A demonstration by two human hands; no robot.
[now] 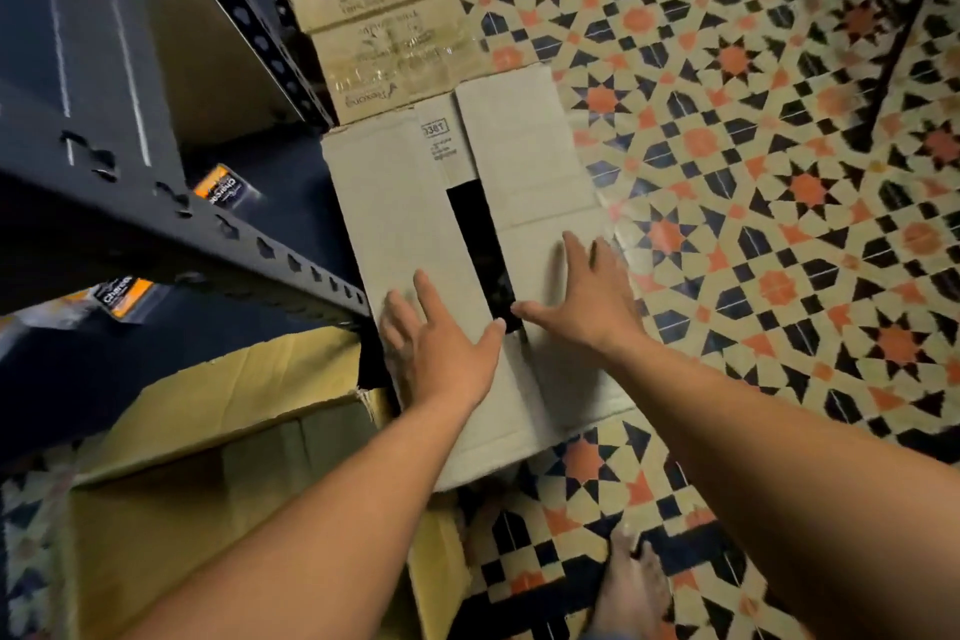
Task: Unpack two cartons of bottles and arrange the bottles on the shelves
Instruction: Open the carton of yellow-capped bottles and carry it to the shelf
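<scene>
Carton [405, 203], fingers [431, 296] flat atop (seemingly touching)

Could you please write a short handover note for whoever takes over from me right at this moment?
Left hand: open, flat on the left flap of the middle carton.
Right hand: open, flat on its right flap.
A dark gap shows between the flaps; the contents cannot be seen.
The far carton lies closed on the floor beyond it. The yellow carton, near left, is open, and no bottles show in it.
The shelf holds a few labelled items.
Left to do: open the flaps, take out the bottles, shelve them.
</scene>
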